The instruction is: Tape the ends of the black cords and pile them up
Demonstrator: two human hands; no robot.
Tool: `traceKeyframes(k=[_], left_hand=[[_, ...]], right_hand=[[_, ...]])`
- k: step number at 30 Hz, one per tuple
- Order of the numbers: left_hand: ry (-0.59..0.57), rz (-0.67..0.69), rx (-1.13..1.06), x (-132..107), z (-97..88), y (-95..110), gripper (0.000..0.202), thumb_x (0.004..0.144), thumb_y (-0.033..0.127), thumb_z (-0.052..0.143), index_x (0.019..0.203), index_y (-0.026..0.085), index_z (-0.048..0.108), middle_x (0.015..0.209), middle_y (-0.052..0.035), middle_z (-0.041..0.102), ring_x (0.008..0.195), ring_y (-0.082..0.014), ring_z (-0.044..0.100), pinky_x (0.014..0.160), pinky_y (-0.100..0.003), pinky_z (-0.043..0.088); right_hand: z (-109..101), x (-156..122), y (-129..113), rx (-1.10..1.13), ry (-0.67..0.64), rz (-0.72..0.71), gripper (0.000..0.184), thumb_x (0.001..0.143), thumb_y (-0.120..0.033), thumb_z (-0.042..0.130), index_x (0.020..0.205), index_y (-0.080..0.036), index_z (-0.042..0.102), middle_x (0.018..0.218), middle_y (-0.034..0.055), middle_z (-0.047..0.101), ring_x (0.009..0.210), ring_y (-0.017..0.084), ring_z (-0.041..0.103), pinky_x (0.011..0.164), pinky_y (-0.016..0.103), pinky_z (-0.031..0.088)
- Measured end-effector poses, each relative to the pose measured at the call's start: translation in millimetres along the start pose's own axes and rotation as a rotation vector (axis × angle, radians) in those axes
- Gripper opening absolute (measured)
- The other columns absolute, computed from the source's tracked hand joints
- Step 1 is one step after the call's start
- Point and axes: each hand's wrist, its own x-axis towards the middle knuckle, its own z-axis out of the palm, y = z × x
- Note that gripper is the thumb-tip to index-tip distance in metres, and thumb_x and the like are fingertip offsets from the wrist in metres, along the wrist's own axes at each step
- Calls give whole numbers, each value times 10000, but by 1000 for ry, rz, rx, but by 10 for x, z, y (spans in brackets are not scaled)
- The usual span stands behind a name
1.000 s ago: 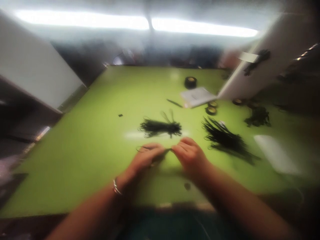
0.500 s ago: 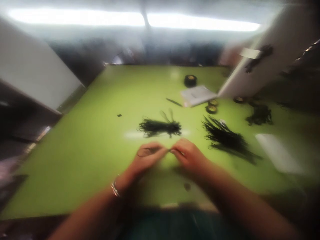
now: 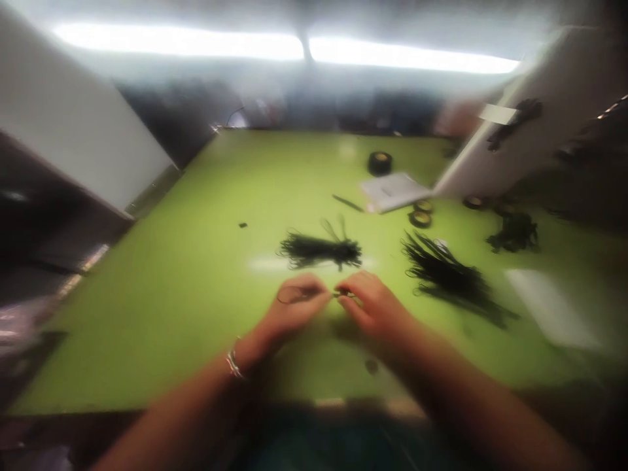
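Observation:
Over the near middle of the green table, my left hand (image 3: 301, 302) pinches a thin black cord (image 3: 289, 296), whose loop curves back across the fingers. My right hand (image 3: 369, 302) meets it fingertip to fingertip, closed round the cord's dark end, with a small gap showing between thumb and fingers. Blur hides the exact shape of that end. Just beyond both hands lies a tied bundle of black looped cords (image 3: 318, 250). A second, looser cord bundle (image 3: 449, 271) is spread to the right of my right hand.
Toward the back of the green table (image 3: 196, 281) are a black tape roll (image 3: 379, 163), a white notepad (image 3: 395, 191) and a dark pen (image 3: 347, 203). Smaller tape rolls (image 3: 420, 218) sit beside the pad. A dark heap (image 3: 513, 232) and a pale flat strip (image 3: 549, 307) lie right.
My right thumb and fingertips have parted slightly, showing more of the cord's dark end. My left hand keeps its pinch. The whole view has shifted a little.

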Motion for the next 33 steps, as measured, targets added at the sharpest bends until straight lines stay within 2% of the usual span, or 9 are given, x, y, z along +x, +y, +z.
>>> traceKeyframes(k=[2, 5, 11, 16, 19, 23, 26, 29, 33], left_hand=[[11, 147, 108, 2, 13, -4, 182, 809, 265, 655, 671, 147, 645, 701, -38, 605, 696, -155, 544, 680, -283, 434], [-25, 179, 107, 1, 27, -27, 153, 824, 272, 652, 732, 150, 661, 737, -40, 618, 709, -153, 560, 685, -277, 446], [-99, -23, -93, 2, -25, -89, 131, 786, 274, 691, 789, 144, 677, 775, -34, 630, 722, -146, 567, 656, -251, 445], [-159, -229, -373, 4, -62, -66, 176, 749, 286, 727, 823, 131, 685, 740, -41, 645, 650, -124, 544, 602, -239, 409], [-83, -255, -408, 1, -17, -58, 248, 717, 355, 766, 777, 128, 686, 717, -42, 645, 620, -113, 523, 585, -235, 386], [34, -277, -361, -6, 25, -60, 266, 726, 385, 756, 715, 134, 667, 681, -25, 622, 605, -114, 511, 580, -242, 380], [28, -150, -240, -5, -5, -42, 195, 778, 314, 714, 712, 140, 655, 693, -14, 596, 653, -122, 517, 621, -248, 398], [20, 122, -15, -1, -39, -20, 150, 819, 244, 669, 708, 143, 652, 728, -30, 597, 723, -145, 535, 696, -273, 426], [-71, 304, 113, -8, -33, -7, 125, 851, 219, 632, 758, 150, 678, 775, -52, 610, 748, -161, 556, 718, -294, 447]], right_hand=[[-3, 2, -13, -16, -107, 34, 128, 915, -171, 520, 834, -179, 619, 775, 42, 654, 729, 174, 557, 706, 307, 426], [4, -6, -6, 38, -134, 65, 197, 923, -162, 520, 752, -184, 615, 698, 12, 642, 640, 136, 541, 622, 255, 402], [4, -59, 32, -258, 123, -63, 189, 856, -84, 516, 772, -187, 650, 609, 5, 570, 604, 143, 460, 552, 266, 318], [-50, -83, -2, -423, 208, -140, 202, 827, -47, 505, 889, -158, 662, 602, 3, 537, 610, 148, 422, 527, 282, 286], [-41, -87, -11, -458, 246, -181, 180, 861, -67, 505, 932, -137, 655, 625, 16, 566, 635, 154, 437, 553, 285, 312], [35, -76, 3, -394, 230, -130, 179, 888, -95, 508, 791, -170, 638, 601, 18, 570, 640, 160, 445, 574, 283, 336], [36, -41, 14, -167, 162, -65, 103, 897, -191, 564, 840, -179, 649, 706, 35, 652, 742, 179, 516, 684, 291, 415], [-41, 2, -6, 140, -34, 71, 139, 921, -254, 539, 944, -188, 660, 857, 39, 700, 820, 178, 579, 762, 309, 452], [-129, 22, -40, 449, -305, 317, 256, 952, -247, 452, 782, -179, 630, 692, -15, 650, 622, 115, 562, 589, 230, 434]])
